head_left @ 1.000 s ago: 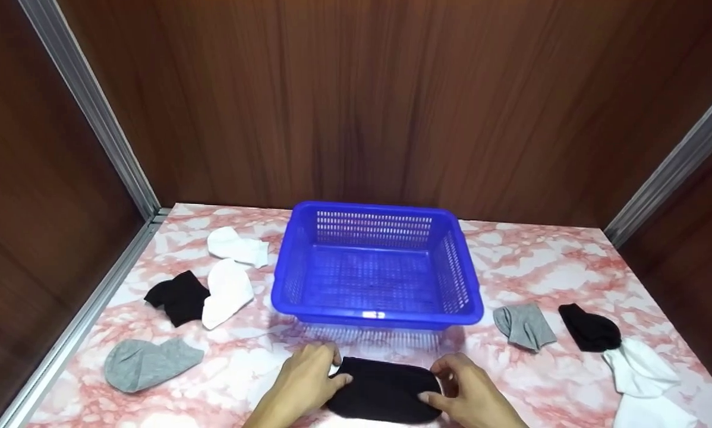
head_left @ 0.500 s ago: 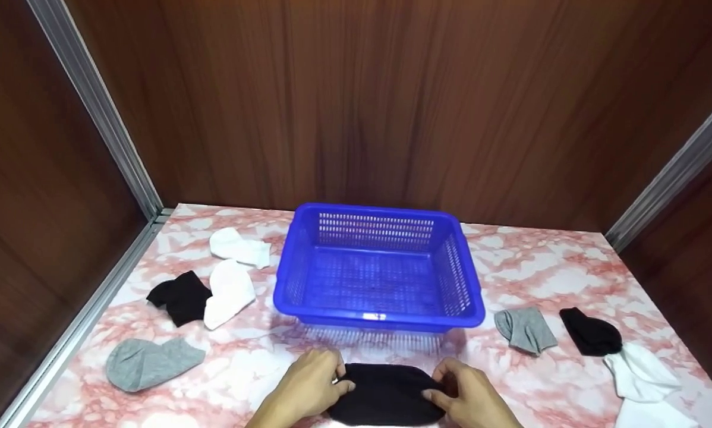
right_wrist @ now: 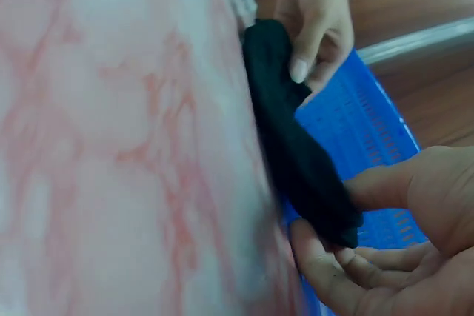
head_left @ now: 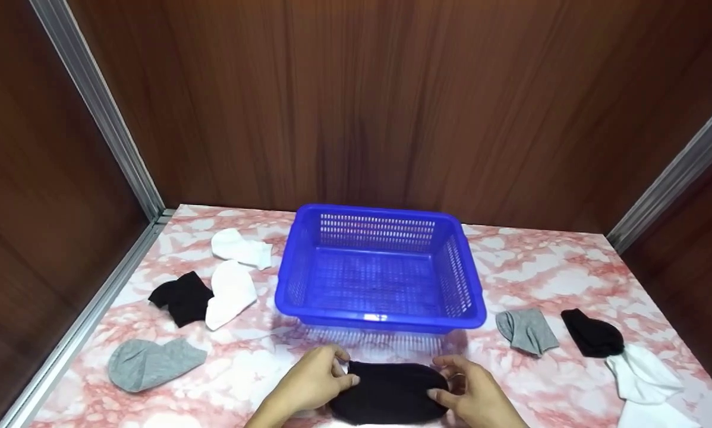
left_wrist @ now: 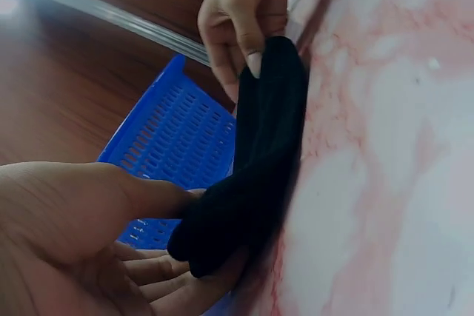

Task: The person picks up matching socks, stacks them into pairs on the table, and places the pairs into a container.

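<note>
A black sock lies stretched sideways close over the table, in front of the basket. My left hand pinches its left end between thumb and fingers. At the rounded right end, my right hand holds it with the thumb on top and the fingers behind the edge. In the left wrist view, two layers show at the end of the black sock between thumb and fingers. The right wrist view has the sock hanging slightly bent between both hands.
Behind the hands stands a blue perforated basket. On the left lie two white socks, a black sock and a grey sock. To the right are a grey sock, a black sock and white socks. Wood-patterned panels enclose the table.
The right hand's fingers have spread a little at the sock's right end. Both hands keep their places at the two ends, and the view has shifted slightly.
</note>
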### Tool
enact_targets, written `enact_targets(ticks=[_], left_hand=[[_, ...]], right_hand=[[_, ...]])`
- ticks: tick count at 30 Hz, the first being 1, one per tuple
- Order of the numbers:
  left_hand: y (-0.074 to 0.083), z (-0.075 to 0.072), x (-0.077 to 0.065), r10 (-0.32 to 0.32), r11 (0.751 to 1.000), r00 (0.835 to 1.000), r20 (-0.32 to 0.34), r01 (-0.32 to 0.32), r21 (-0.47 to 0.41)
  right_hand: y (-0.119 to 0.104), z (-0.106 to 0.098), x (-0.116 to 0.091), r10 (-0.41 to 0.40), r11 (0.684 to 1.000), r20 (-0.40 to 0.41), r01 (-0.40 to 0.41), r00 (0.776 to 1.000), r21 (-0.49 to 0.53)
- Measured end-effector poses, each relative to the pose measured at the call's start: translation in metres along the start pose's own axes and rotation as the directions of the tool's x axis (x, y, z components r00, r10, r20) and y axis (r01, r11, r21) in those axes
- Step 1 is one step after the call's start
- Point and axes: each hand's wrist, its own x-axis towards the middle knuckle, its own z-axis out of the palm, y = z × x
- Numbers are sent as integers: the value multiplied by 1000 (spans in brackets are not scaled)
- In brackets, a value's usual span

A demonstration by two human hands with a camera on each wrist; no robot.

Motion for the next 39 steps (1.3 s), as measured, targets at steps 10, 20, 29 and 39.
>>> enact_targets(ticks=[10,20,29,39], left_hand=[[-2,-2,3,-80,986,996,33,84,-144],[-8,-5,4,-66,996,998,-20,65,-67],[4,-18,0,-38,998,999,-16,37,-52],[29,-37,-5,62,995,998,6,-62,-79]], right_hand=[[1,-2,2,74,995,27,-75,997,66],[3,-5,1,-1,998,64,-3,998,57],[-2,-11,-6,-66,985,65,55,996,164],[-27,-31,-4,-208,977,13,207,978,43]])
